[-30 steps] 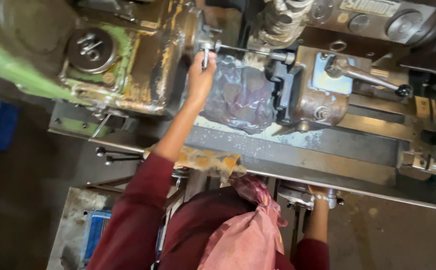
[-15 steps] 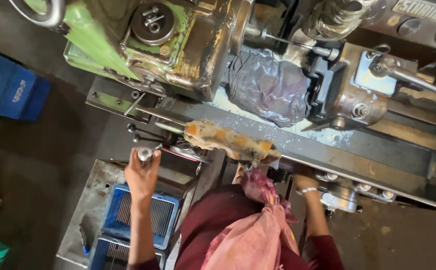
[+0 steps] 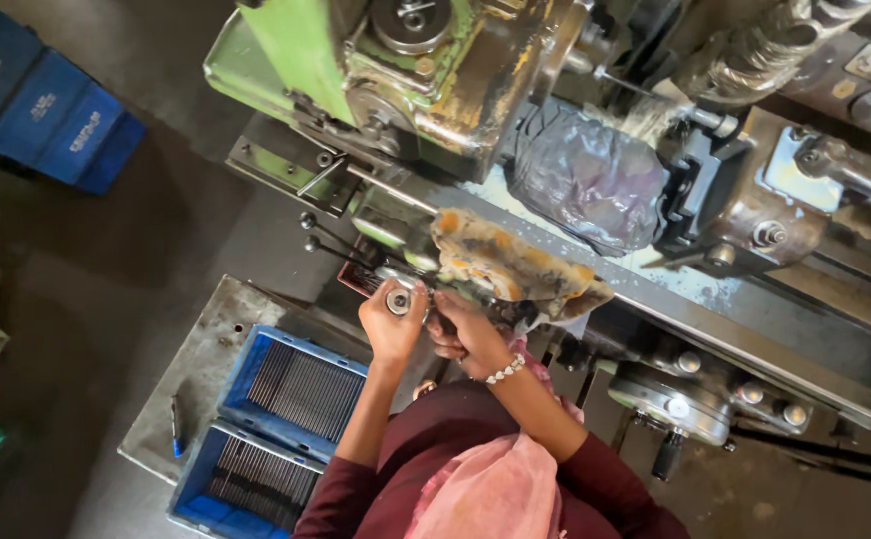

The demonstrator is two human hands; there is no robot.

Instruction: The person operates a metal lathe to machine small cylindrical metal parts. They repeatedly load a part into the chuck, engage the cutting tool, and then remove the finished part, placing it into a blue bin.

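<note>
My left hand (image 3: 388, 329) is closed around a small round metal part (image 3: 398, 300), holding it end-up in front of the lathe bed. My right hand (image 3: 463, 337), with a bead bracelet at the wrist, is pressed against the left hand. Its fingers are curled and the fingertips reach the part's side. I cannot see whether it grips anything. Both hands are just below a dirty orange-stained rag (image 3: 507, 264) draped over the bed's edge.
The green lathe headstock (image 3: 356, 60) stands above, with a plastic-wrapped chuck area (image 3: 587, 178) and the carriage (image 3: 755, 205) to its right. Two blue trays of thin metal rods (image 3: 296, 384) (image 3: 234, 481) lie on a grey stand at lower left. Blue crates (image 3: 46, 110) sit on the floor.
My left hand left the chuck with the metal part, dropped low over the trays, then came up to the bed's edge. My right hand moved left to meet it.
</note>
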